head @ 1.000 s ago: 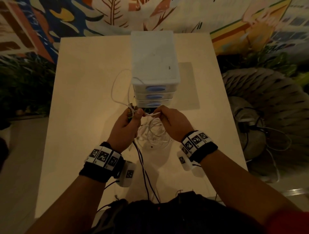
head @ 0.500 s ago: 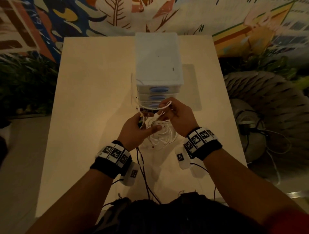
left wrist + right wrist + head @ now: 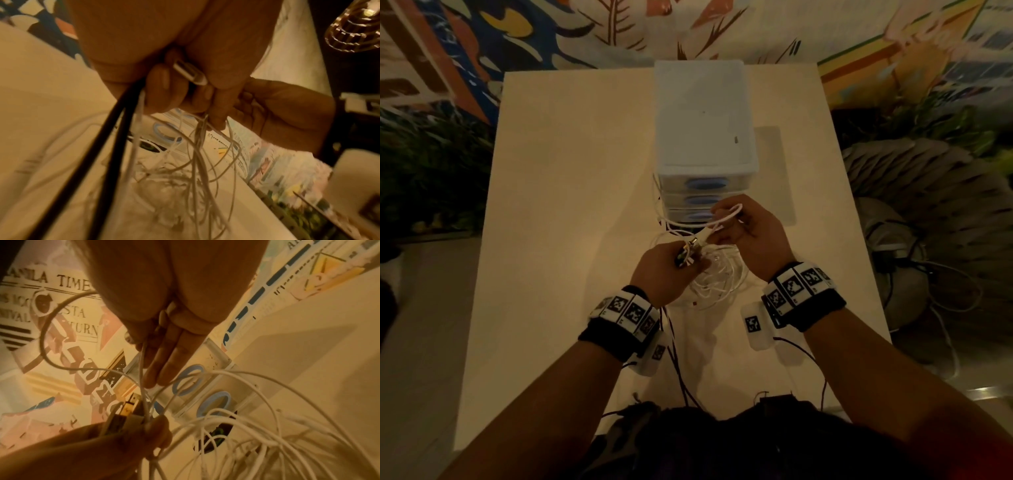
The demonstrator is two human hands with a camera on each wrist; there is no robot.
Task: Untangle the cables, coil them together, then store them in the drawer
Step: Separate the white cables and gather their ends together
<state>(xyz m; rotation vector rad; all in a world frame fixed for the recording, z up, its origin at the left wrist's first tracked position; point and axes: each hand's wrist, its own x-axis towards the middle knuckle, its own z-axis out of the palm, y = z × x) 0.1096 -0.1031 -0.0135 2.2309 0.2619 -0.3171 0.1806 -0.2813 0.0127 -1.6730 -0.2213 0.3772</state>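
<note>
A bundle of thin white cables [image 3: 719,279] hangs in loose loops between both hands, just in front of the white drawer unit [image 3: 703,116]. My left hand [image 3: 686,258] grips the cable ends, with USB plugs [image 3: 128,408] sticking up from the fist and a white plug [image 3: 190,72] inside the curled fingers. My right hand [image 3: 727,233] pinches a white strand between thumb and fingers, with a small loop [image 3: 729,214] arching over it. The other right fingers [image 3: 164,363] are straight. All three drawers with blue handles [image 3: 705,185] look closed.
The drawer unit stands mid-table on a cream tabletop [image 3: 558,212]. Dark thin wires [image 3: 674,356] run from the wrist bands toward my body. A grey ribbed chair with loose cords [image 3: 928,274] sits right of the table. A patterned wall lies beyond the far edge.
Both hands moved forward, closer to the drawer fronts. The large white loop left of the drawers has been drawn in. My right hand raised a small loop of white cable.
</note>
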